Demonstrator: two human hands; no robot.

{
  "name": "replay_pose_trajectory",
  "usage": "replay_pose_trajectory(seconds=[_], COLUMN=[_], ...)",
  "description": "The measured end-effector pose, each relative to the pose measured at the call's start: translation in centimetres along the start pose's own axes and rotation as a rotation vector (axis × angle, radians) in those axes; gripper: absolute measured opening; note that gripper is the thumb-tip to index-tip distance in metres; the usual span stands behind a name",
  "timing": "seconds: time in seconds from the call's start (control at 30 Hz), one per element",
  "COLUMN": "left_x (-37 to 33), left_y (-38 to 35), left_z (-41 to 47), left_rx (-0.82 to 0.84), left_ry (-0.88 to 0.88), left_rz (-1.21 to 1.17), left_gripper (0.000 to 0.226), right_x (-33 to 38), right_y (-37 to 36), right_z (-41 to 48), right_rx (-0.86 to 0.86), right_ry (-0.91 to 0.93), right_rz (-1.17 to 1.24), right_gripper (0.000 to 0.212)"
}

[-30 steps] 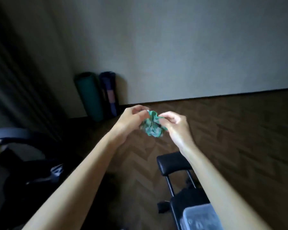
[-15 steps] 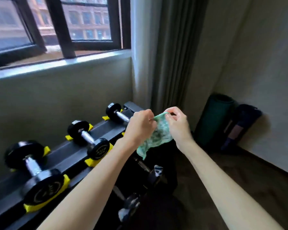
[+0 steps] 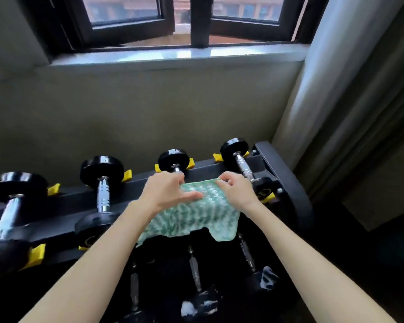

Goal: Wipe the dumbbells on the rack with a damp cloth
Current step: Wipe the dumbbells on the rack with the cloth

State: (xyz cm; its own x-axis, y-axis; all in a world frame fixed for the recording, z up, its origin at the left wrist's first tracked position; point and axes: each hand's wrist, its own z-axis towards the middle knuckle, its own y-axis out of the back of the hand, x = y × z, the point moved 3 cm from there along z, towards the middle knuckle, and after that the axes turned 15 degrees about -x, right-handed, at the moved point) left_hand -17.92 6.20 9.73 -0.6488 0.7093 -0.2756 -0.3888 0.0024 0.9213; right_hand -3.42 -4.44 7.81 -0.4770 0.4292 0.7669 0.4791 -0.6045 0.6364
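Cloth [image 3: 191,215] held over the third dumbbell [image 3: 173,159] from the left, on the upper row of the rack [image 3: 289,190].
Both hands grasp the cloth by its far edge, left hand [image 3: 166,192] and right hand [image 3: 237,191]; the cloth hides this dumbbell's handle. The fourth dumbbell [image 3: 243,167] lies just beside the right hand, near the rack's right end, where a curtain [image 3: 350,101] hangs close. Marks on the dumbbell ends are too blurred to read.
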Motion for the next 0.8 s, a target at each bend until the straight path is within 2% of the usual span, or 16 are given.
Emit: replay_pose_trajectory(seconds=[0.1, 0.17, 0.23, 0.3, 0.37, 0.43, 0.53, 0.6, 0.7, 0.8], left_x=[3.0, 4.2, 4.7, 4.6, 4.0, 3.0, 0.8, -0.9, -2.8, -2.4], left_y=[-3.4, -6.8, -10.5, -13.7, -14.6, -14.7, -14.1, -13.9, -14.8, -15.5], left_z=[1.1, 0.7, -0.2, -0.8, -1.1, -1.4, -1.7, -1.1, 0.0, -0.3], left_rx=[-0.193, -0.255, -0.149, -0.004, 0.000, -0.070, -0.235, -0.312, -0.200, -0.250], left_ry=[0.156, 0.388, 0.702, 0.961, 1.106, 1.143, 0.991, 0.692, 0.226, -0.173], left_rz=[0.131, 0.115, -0.015, -0.195, -0.309, -0.334, -0.214, -0.013, 0.307, 0.483], left_gripper=[0.042, 0.032, 0.036, 0.052, 0.065, 0.064, 0.046, 0.041, 0.037, 0.024], right_x=[-1.2, -2.9, -4.8, -6.4, -7.3, -8.0, -9.4, -10.4, -11.5, -12.5], right_y=[-4.9, -7.1, -8.3, -9.4, -10.8, -11.8, -11.8, -11.1, -9.7, -9.2], right_z=[2.8, 4.0, 4.8, 5.1, 4.7, 4.3, 4.3, 4.5, 4.8, 4.3], right_rx=[0.087, 0.112, 0.076, 0.055, 0.188, 0.295, 0.355, 0.448, 0.583, 0.609], right_ry=[-0.029, -0.091, -0.104, -0.063, -0.088, -0.148, -0.353, -0.469, -0.643, -0.899], right_rz=[-0.035, -0.110, -0.149, -0.153, -0.076, 0.009, 0.210, 0.333, 0.560, 0.787], right_gripper=[0.015, 0.020, 0.031, 0.025, 0.018, 0.022, 0.017, 0.010, 0.024, 0.034])
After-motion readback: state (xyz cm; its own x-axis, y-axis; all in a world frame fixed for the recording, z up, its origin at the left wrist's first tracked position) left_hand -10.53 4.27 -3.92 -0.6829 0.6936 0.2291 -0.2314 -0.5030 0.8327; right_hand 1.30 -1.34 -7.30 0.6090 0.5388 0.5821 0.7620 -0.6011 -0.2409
